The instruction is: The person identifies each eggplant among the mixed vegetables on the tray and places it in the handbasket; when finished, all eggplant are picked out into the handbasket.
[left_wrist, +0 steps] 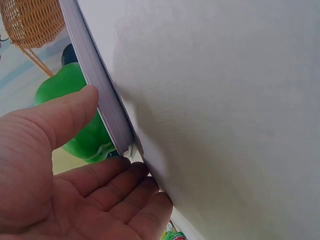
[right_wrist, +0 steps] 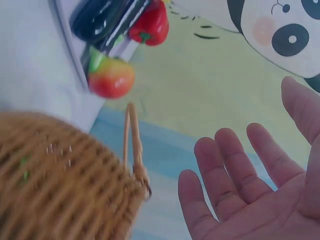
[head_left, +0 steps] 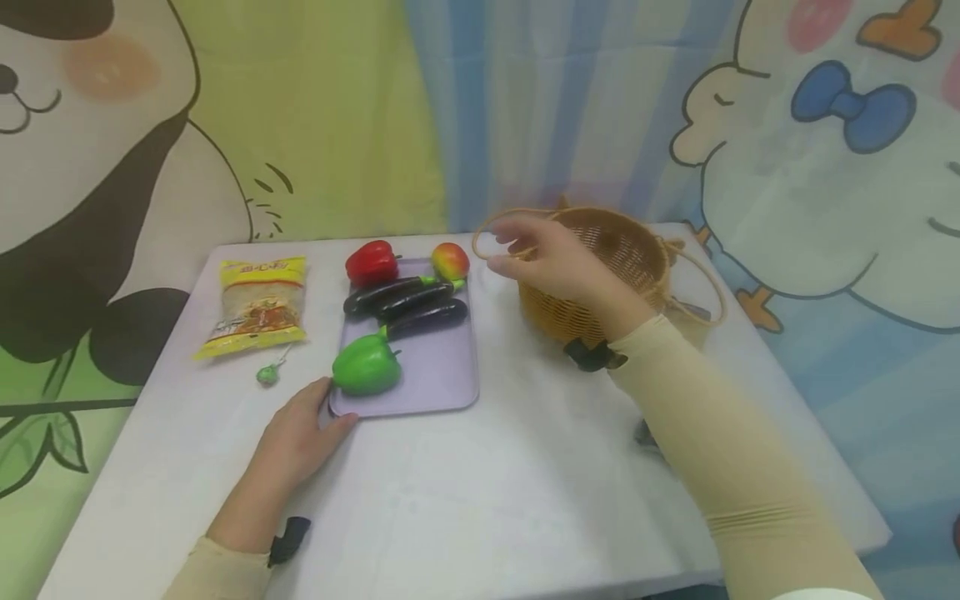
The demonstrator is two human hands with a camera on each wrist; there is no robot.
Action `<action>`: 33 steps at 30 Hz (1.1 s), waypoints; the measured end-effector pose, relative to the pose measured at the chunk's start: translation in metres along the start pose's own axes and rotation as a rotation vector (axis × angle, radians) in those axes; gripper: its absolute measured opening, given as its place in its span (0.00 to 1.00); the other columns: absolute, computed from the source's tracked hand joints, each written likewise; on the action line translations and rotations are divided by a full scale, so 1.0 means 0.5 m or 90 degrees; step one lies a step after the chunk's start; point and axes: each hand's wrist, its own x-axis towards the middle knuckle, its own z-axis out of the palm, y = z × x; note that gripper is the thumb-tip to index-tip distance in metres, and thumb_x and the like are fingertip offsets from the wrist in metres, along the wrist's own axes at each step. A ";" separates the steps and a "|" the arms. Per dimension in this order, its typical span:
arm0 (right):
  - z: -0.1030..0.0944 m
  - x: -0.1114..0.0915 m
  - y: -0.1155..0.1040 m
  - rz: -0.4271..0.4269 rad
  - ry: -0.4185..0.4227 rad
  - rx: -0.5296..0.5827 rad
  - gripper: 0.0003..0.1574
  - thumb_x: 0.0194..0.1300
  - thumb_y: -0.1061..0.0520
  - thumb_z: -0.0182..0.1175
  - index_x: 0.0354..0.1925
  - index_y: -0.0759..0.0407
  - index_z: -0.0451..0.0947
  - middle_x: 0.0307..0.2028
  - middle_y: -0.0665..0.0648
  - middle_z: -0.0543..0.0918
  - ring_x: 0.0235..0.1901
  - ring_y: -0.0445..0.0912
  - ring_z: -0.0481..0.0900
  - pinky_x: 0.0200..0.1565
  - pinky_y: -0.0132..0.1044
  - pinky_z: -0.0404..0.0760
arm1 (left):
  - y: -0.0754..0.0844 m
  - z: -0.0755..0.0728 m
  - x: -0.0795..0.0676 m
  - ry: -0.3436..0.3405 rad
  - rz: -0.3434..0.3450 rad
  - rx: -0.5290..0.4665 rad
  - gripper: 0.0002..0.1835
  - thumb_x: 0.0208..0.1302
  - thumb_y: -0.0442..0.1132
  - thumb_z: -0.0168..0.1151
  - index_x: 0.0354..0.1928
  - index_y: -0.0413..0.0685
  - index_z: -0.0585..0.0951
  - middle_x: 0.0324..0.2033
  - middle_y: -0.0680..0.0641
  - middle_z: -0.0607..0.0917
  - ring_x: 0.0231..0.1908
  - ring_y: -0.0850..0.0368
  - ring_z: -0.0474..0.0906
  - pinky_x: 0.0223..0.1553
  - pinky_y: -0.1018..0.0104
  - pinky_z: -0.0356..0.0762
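At the near left corner of the lilac tray (head_left: 435, 385), my left hand (head_left: 296, 433) touches the rim with thumb and fingertips, its fingers nearly straight. Beside that hand, a green bell pepper (head_left: 366, 367) lies on the tray. Several dark eggplants (head_left: 427, 319) lie behind it, with a red bell pepper (head_left: 372, 263) and a red-yellow fruit (head_left: 450, 261) at the far end. My right hand (head_left: 551, 258) is raised over the left side of a wicker basket (head_left: 551, 317), fingers spread and holding nothing in the right wrist view. The forearm hides part of the basket.
A yellow-ended food bag (head_left: 262, 304) lies left of the tray, with a green-wrapped lollipop (head_left: 267, 375) in front of it. The basket's rope handle (head_left: 708, 283) loops out to the right. A dark grey item (head_left: 645, 434) shows partly from under my right forearm.
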 end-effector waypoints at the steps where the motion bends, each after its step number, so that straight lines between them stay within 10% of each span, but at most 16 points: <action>1: 0.006 0.003 0.000 -0.001 -0.005 0.002 0.34 0.69 0.44 0.70 0.69 0.50 0.76 0.64 0.55 0.82 0.61 0.52 0.81 0.66 0.51 0.82 | 0.001 0.001 0.001 -0.001 -0.003 -0.001 0.45 0.74 0.54 0.62 0.80 0.34 0.57 0.77 0.28 0.62 0.77 0.26 0.56 0.77 0.29 0.58; 33: 0.169 0.080 0.091 0.034 -0.095 -0.027 0.39 0.68 0.46 0.70 0.70 0.59 0.75 0.65 0.62 0.82 0.64 0.60 0.79 0.66 0.52 0.80 | 0.017 -0.002 0.005 -0.001 -0.029 0.003 0.45 0.74 0.52 0.64 0.81 0.37 0.56 0.79 0.31 0.62 0.79 0.30 0.56 0.79 0.32 0.58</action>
